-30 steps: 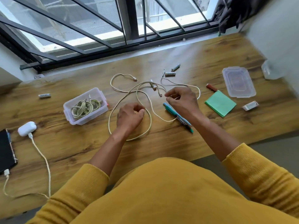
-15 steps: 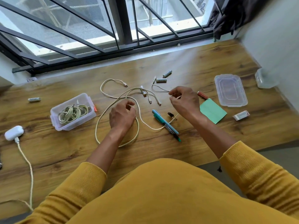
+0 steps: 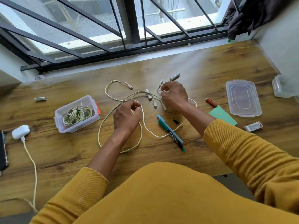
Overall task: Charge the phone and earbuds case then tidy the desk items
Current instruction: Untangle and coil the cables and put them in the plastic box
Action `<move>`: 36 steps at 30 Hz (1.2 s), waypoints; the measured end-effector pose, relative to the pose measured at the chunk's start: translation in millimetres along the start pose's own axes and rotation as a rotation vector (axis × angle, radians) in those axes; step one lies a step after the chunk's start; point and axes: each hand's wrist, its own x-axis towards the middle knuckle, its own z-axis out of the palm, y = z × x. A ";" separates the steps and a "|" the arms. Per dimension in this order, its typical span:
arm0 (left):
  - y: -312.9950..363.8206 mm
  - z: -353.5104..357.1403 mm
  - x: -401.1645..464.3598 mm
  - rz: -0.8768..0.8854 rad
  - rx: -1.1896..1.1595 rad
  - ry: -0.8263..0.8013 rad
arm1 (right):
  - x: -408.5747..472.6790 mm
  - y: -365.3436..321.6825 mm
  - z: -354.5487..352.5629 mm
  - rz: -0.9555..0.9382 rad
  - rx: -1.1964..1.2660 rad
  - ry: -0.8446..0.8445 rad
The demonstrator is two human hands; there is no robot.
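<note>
Wooden desk by barred window. Earbuds case plugged in; phone barely visible. Loose cable pinched by left hand and right hand; pens, batteries left.

Both forearms reach forward from mustard-yellow sleeves pushed up toward the elbows, the left arm nearer the middle and the right stretched farther out and angled inward. The left hand is seen from the back, knuckles up, its fingers curled under with thumb and forefinger tips drawn close together. The right hand is likewise curled, its fingertips bunched in a pinching grip at its left edge.
</note>
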 end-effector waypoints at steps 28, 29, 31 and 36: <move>88.1 -56.8 -16.1 0.275 -1.050 0.159 | -97.2 -86.4 -80.2 -0.348 0.508 0.299; 86.8 -58.3 -17.7 0.308 -1.038 0.144 | -99.0 -90.1 -82.7 -0.327 0.541 0.280; 85.3 -60.4 -22.7 0.388 -1.003 0.088 | -102.7 -99.0 -88.5 -0.330 0.588 0.203; 80.6 -57.6 -32.1 0.494 -0.944 0.017 | -112.8 -121.3 -99.0 -0.317 0.736 0.049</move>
